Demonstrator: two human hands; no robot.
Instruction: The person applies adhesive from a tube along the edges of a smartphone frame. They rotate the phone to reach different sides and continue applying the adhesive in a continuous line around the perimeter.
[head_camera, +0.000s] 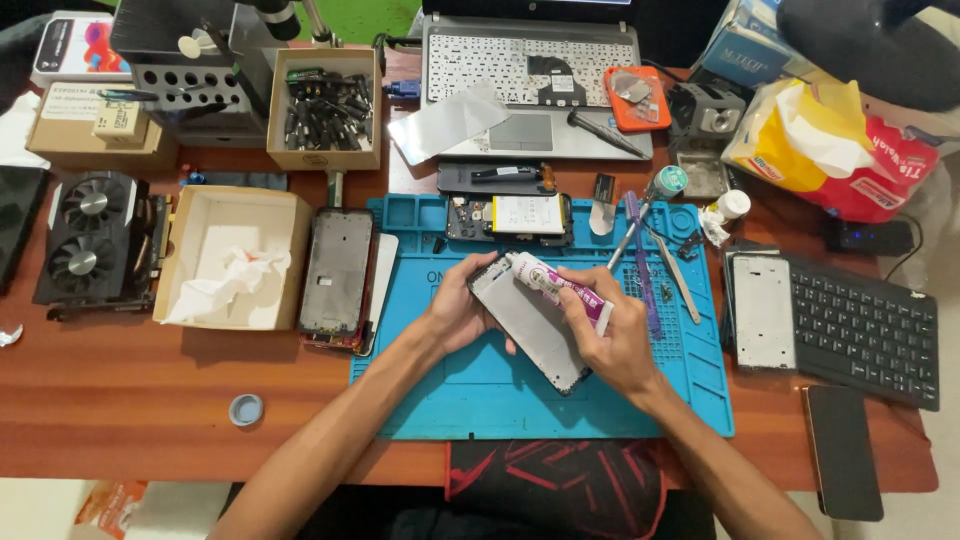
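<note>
The person sits at a wooden bench (130, 400) with a blue repair mat (480, 390) in front of them. Their left hand (452, 312) cradles a grey phone frame (530, 330) tilted above the mat, fingers wrapped round its upper left edge. The right hand (612, 340) is closed on a white and purple glue tube (560, 285), nozzle pointed at the frame's top corner. As I see it, a bead of adhesive is being laid along the rim; doing it well means gentle, even pressure, the nozzle kept right on the edge, and the frame held steady. An opened phone (515, 217) lies just beyond on the mat, tweezers (678, 275) to the right, and another dark phone (338, 270) rests left of the mat.
</note>
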